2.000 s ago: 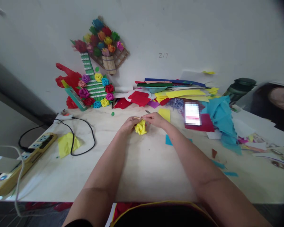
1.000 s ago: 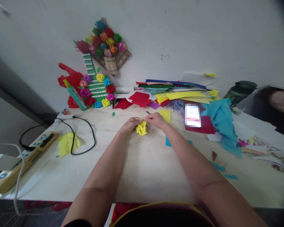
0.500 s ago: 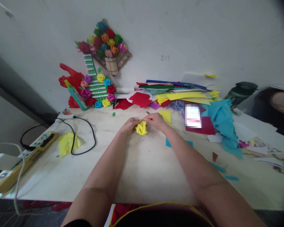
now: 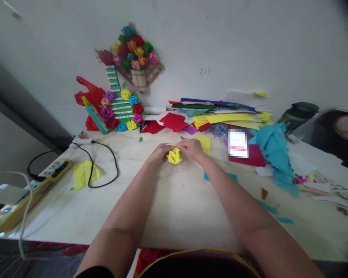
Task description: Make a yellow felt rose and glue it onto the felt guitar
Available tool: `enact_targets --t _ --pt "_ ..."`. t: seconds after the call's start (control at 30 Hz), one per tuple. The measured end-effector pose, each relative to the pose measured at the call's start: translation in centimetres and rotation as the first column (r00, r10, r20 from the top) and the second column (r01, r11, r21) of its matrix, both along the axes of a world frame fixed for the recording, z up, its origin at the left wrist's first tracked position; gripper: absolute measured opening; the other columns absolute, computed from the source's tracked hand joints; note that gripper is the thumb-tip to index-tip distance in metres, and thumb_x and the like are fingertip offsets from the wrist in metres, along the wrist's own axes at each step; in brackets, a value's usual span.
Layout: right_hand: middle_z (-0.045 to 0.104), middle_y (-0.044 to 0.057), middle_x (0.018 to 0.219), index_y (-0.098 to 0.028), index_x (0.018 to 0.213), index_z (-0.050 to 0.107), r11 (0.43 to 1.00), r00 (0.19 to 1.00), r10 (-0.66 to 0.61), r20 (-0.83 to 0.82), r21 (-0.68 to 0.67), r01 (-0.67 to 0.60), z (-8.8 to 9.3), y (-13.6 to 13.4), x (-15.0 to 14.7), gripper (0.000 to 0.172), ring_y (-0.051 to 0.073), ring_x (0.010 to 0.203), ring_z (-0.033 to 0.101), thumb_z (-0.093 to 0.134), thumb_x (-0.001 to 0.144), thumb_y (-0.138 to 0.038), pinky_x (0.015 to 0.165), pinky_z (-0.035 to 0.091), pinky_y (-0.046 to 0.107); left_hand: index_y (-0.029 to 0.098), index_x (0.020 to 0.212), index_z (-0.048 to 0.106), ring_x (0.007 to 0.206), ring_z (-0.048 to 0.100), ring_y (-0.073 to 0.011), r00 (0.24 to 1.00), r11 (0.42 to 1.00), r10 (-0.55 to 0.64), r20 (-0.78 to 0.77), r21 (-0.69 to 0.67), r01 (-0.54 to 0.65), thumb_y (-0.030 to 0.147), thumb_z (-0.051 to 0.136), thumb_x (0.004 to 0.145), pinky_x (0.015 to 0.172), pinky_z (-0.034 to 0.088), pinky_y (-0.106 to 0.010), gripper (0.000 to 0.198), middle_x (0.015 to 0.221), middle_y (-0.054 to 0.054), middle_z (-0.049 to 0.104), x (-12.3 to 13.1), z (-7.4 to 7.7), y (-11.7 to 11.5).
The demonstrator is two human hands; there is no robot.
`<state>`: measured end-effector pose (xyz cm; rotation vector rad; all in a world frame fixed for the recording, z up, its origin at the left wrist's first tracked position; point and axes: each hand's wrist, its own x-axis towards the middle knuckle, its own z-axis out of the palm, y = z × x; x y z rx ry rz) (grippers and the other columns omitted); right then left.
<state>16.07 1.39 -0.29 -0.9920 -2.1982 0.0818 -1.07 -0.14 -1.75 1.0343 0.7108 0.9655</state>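
My left hand (image 4: 159, 153) is closed on a crumpled yellow paper flower (image 4: 174, 156), gripping it from the left side. Closed fingertips of my right hand (image 4: 191, 148) meet the flower's upper edge, pinching a thin pale stick (image 4: 171, 144) that lies across the top of it. A small dark metal tip (image 4: 181, 138) pokes out beyond the right hand; the rest of that tool is hidden. Just past the right hand lies a yellow paper square (image 4: 203, 144). Blue paper (image 4: 220, 176) shows partly beneath my right forearm.
Coloured paper sheets (image 4: 226, 116) are stacked along the wall. A guitar-shaped craft with paper flowers (image 4: 123, 110) and a green glue bottle (image 4: 97, 119) stand back left. The power strip (image 4: 43, 185) and black cable (image 4: 117, 166) lie left; crumpled blue paper (image 4: 274, 146) lies right.
The view has shifted slightly. The yellow flower has turned a little between my fingers, while both hands stay in nearly the same place.
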Motion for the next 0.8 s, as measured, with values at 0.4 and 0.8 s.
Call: enact_targets --t 0.4,0.8 --pt "0.068 0.002 0.083 -0.023 0.088 0.069 0.999 0.999 0.028 0.034 0.029 -0.029 0.40 -0.50 -0.44 0.025 0.012 0.075 0.059 0.045 0.081 -0.028 0.066 0.040 0.021 0.007 0.070 0.063 0.060 0.061 -0.0192 0.996 0.996 0.074 0.049 -0.054 -0.071 0.023 0.063 0.059 0.059 0.044 -0.029 0.019 0.066 -0.010 0.065 -0.08 -0.26 0.33" --pt "0.066 0.003 0.081 -0.022 0.081 0.069 0.999 0.993 -0.028 0.118 0.019 0.026 0.23 -0.58 -0.51 0.026 0.013 0.074 0.056 0.044 0.082 -0.028 0.064 0.036 0.022 0.010 0.063 0.057 0.047 0.052 -0.0110 0.994 0.994 0.106 0.002 -0.035 -0.106 0.033 0.067 0.062 0.051 0.039 -0.024 0.025 0.053 -0.002 0.055 0.35 -0.31 0.36"
